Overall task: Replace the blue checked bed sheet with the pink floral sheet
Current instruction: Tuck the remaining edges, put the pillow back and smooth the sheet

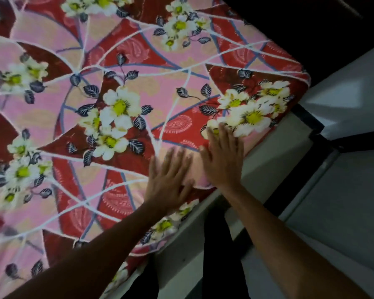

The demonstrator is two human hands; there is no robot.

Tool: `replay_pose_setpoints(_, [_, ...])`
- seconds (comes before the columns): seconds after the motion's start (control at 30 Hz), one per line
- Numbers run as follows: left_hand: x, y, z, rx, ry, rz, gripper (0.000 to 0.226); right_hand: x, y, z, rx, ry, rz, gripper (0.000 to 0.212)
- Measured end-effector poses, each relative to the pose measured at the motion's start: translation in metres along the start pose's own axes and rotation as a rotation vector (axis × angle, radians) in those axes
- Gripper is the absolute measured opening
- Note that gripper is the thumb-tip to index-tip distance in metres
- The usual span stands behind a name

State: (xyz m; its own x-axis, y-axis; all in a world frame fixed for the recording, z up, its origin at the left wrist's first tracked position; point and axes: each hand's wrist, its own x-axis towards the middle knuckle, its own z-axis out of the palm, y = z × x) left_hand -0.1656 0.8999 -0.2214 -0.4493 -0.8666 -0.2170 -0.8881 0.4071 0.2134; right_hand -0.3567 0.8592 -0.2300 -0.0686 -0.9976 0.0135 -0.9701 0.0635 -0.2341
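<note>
The pink floral sheet [121,61] covers the whole mattress top, wrapping its corner [298,76] at 2 o'clock. The left hand [168,180] and the right hand [224,162] lie flat on it side by side near the 5 o'clock edge, fingers straight and spread, gripping nothing, probably to press creases out. No blue checked sheet shows. Past that edge run the pale bed frame [268,156] and grey floor tiles [343,190]; nothing seems to obstruct the hands

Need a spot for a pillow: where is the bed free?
The pink floral sheet is bare left of the left hand and beyond the right hand to the corner. Crowded only at the near edge, where both hands press flat.
</note>
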Motion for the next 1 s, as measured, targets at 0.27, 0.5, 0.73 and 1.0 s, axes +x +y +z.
replay_pose_setpoints(0.27, [-0.095,-0.010,0.008,-0.172,0.141,0.426,0.046,-0.076,-0.056,0.007,0.154,0.158,0.144,0.053])
replay_pose_setpoints(0.5, [-0.162,-0.097,0.004,-0.095,0.005,0.169,0.058,-0.118,-0.160,0.025,0.163,-0.023,-0.073,0.051])
replay_pose_setpoints(0.73, [-0.237,-0.089,0.031,0.137,-0.148,0.615,0.061,-0.207,-0.157,0.034,0.079,-0.029,0.079,0.057])
replay_pose_setpoints(1.0, [-0.231,-0.085,0.006,-0.224,0.090,0.575,0.040,-0.191,-0.182,0.017,0.275,0.104,0.044,0.052])
